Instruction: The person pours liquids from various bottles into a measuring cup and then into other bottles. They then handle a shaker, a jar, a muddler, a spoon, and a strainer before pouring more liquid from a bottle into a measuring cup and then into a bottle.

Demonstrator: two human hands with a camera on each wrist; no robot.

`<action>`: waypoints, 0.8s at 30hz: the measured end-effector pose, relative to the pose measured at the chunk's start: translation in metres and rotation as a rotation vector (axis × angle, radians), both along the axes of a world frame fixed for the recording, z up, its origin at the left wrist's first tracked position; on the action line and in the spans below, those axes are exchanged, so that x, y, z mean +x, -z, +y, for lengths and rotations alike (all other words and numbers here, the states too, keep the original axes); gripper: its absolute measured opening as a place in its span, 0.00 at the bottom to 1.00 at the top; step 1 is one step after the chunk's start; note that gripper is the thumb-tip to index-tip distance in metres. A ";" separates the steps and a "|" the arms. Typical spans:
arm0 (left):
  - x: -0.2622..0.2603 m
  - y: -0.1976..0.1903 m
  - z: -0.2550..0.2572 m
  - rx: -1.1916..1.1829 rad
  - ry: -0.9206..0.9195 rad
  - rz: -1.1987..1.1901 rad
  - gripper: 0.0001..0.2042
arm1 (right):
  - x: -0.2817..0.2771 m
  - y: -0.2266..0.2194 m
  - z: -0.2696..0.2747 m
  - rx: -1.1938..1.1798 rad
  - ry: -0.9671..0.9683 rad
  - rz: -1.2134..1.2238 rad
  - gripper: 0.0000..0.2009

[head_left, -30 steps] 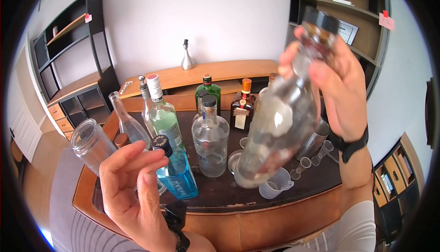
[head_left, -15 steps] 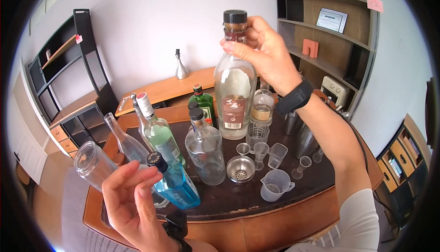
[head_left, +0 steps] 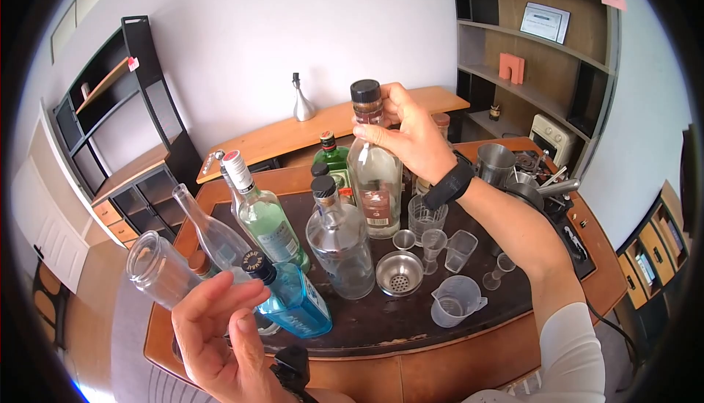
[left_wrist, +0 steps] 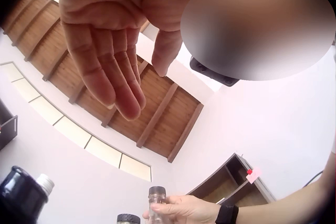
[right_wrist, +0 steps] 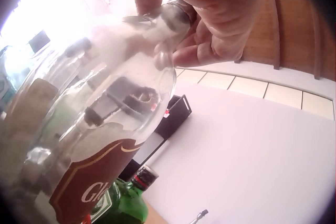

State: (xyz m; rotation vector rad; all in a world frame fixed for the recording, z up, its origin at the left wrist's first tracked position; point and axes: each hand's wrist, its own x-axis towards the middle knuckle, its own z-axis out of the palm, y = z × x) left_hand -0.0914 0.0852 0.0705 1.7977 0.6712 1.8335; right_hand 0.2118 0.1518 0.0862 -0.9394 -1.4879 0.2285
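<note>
In the head view my right hand (head_left: 414, 132) grips the neck of a tall clear bottle (head_left: 376, 176) with a black cap and a dark red label. The bottle is upright among the others at the table's middle; whether its base touches the table I cannot tell. The right wrist view shows fingers round the neck of the clear bottle (right_wrist: 121, 92). My left hand (head_left: 224, 337) is raised in front of a blue bottle (head_left: 297, 304), holding nothing, its fingers loosely bent. A clear bottle with a dark cap (head_left: 341, 249) stands between them.
A green-tinted bottle (head_left: 271, 223) and an empty clear bottle (head_left: 213, 227) stand at left, beside an open jar (head_left: 158, 267). A steel strainer (head_left: 400, 273), a measuring jug (head_left: 456, 302) and small glasses (head_left: 460, 250) lie right of centre. Metal cups (head_left: 495, 165) stand farther right.
My right hand has brought the clear bottle from the near right back to the middle of the table and lowered it, turning it upright. The left hand keeps its loosely bent pose.
</note>
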 end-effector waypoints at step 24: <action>0.004 -0.001 0.004 0.037 0.023 0.037 0.12 | 0.013 0.044 0.022 -0.149 0.085 0.027 0.21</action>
